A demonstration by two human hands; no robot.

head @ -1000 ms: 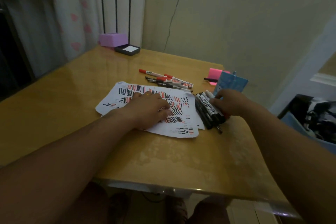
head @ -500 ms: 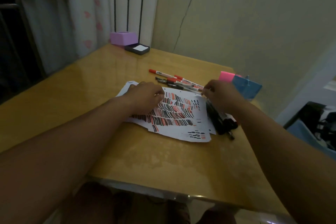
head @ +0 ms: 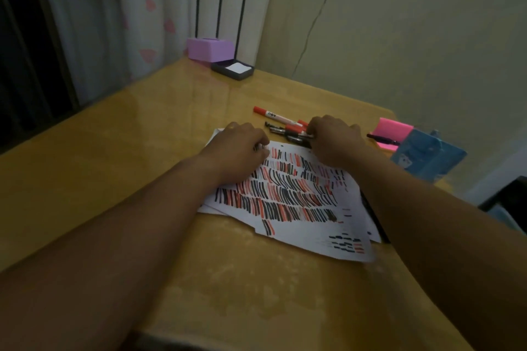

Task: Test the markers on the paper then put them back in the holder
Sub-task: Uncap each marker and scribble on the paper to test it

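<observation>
Table [head: 148,134] has the paper [head: 299,208] mid-surface, covered in red and black strokes; blue holder [head: 427,157] stands off to its right, touching the pink sticky notes [head: 395,128]. Left hand [head: 239,151] rests on the paper's far-left corner, fingers curled under. Right hand [head: 333,139] is just past the far edge, fingers curled round a black marker [head: 296,137] among the loose markers [head: 281,118] lying there.
</observation>
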